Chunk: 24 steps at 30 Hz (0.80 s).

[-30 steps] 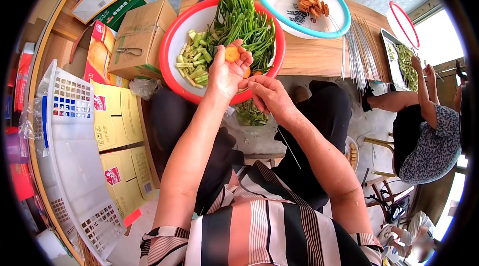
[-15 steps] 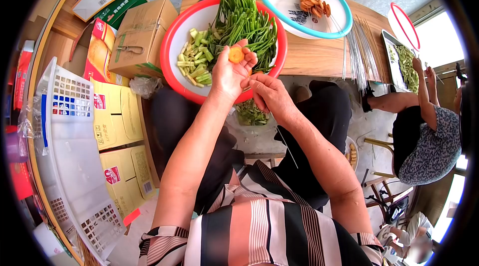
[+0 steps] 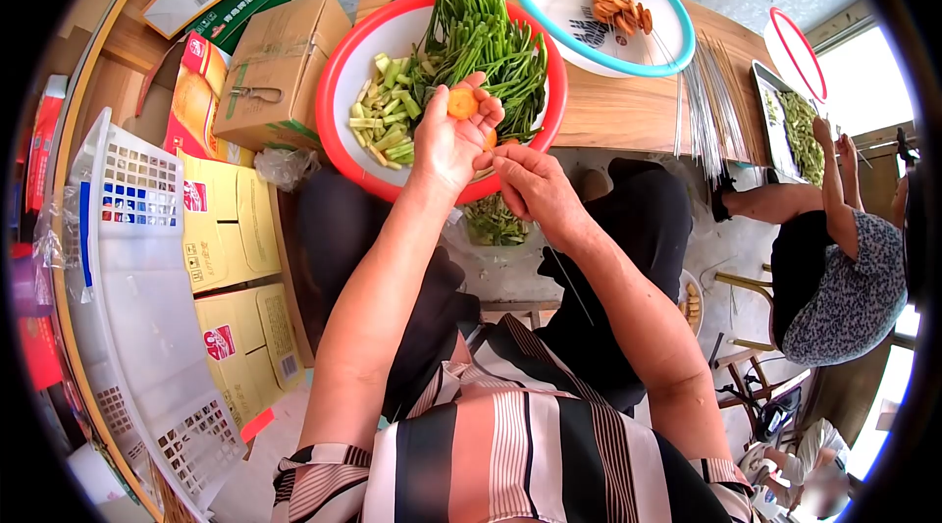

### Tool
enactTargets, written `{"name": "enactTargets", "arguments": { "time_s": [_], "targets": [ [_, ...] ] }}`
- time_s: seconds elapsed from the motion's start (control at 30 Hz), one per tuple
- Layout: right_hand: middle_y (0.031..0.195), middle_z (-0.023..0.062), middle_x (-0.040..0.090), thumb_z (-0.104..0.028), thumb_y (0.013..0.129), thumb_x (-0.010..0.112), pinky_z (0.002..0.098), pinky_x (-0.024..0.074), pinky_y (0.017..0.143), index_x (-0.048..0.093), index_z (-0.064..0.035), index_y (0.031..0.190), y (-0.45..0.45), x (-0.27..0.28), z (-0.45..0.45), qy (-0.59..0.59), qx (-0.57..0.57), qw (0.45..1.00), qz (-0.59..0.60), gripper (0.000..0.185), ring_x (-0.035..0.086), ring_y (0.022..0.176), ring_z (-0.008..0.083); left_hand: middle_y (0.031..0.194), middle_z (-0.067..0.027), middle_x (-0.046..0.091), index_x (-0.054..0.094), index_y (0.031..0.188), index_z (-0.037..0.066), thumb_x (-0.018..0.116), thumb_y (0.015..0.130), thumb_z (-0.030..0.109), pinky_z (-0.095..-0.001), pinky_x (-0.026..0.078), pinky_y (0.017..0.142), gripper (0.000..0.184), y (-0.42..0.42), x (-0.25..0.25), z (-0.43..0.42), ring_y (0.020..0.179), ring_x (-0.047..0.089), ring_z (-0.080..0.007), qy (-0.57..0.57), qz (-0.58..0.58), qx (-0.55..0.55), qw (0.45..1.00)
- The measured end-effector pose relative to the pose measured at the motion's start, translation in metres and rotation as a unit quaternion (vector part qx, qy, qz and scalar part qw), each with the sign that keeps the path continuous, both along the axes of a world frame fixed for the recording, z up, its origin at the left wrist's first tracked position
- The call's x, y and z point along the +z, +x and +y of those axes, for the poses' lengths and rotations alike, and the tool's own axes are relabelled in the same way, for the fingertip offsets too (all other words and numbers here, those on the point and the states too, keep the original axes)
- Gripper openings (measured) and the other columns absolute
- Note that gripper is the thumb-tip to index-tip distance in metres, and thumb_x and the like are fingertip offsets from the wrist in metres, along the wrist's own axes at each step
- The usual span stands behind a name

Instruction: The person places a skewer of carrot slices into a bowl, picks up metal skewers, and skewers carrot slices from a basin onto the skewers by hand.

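Note:
My left hand (image 3: 454,135) is palm up over the near edge of the red-rimmed basin (image 3: 332,111), its fingers curled round an orange carrot slice (image 3: 461,103). More orange shows just below its fingers. My right hand (image 3: 535,184) is closed in a pinch on a thin metal skewer (image 3: 579,292), which slants down past the wrist; its tip at the fingers is hard to see. The fingertips of both hands nearly meet. In the basin lie long green stems (image 3: 481,42) and cut pale-green pieces (image 3: 386,116).
A blue-rimmed basin (image 3: 549,8) with skewered brown slices stands on the wooden table (image 3: 613,116), beside a bundle of metal skewers (image 3: 702,106). At the left are cardboard boxes (image 3: 280,62) and a white crate (image 3: 137,297). A co-worker (image 3: 849,278) sits at the right by a tray (image 3: 800,126).
The carrot slice and my left hand have shifted slightly right and up since the earliest frame. My right hand has moved a little, keeping its pinch. The skewer's slant has changed slightly.

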State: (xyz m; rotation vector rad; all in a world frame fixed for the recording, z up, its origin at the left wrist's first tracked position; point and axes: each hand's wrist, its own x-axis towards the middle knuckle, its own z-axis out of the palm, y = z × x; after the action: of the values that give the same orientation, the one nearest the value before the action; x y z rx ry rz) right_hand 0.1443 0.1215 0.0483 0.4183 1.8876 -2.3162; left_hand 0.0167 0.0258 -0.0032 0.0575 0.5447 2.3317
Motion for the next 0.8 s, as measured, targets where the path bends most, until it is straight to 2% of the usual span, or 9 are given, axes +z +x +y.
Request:
{"name": "enactTargets", "arguments": {
  "time_s": [0.47,0.53,0.8],
  "targets": [
    [0.049,-0.0059,0.036,-0.019,0.098,0.043,0.0203,0.0232,0.043,0.062,-0.0048,0.097,-0.002,-0.005,0.000,-0.007,-0.027,1.000,0.002,0.024,0.030,0.042,0.0034,0.091,-0.0086,0.058,0.044,0.126,-0.003,0.029,0.100,0.031,-0.0347,0.048,0.084,0.045,0.010,0.006,0.005,0.086,0.057,-0.0201,-0.011,0.008,-0.018,1.000],
    [0.049,-0.0060,0.036,-0.019,0.098,0.043,0.0204,0.0231,0.043,0.062,-0.0048,0.097,-0.003,-0.005,0.000,-0.008,-0.025,1.000,0.007,0.024,0.029,0.042,0.0034,0.089,-0.0077,0.057,0.048,0.121,-0.003,0.027,0.101,0.031,-0.0358,0.049,0.081,0.045,0.011,0.010,0.005,0.083,0.059,-0.0214,-0.015,-0.016,-0.003,1.000],
    [0.050,-0.0061,0.036,-0.019,0.098,0.045,0.0195,0.0241,0.042,0.062,-0.0053,0.097,-0.003,-0.008,0.001,0.009,-0.034,0.999,0.024,0.022,0.030,0.042,0.0032,0.087,-0.0088,0.059,0.048,0.120,-0.003,0.028,0.101,0.033,-0.0350,0.050,0.080,0.045,0.014,0.009,0.003,0.082,0.059,-0.0218,-0.017,-0.003,-0.035,0.999]
  ]
}}
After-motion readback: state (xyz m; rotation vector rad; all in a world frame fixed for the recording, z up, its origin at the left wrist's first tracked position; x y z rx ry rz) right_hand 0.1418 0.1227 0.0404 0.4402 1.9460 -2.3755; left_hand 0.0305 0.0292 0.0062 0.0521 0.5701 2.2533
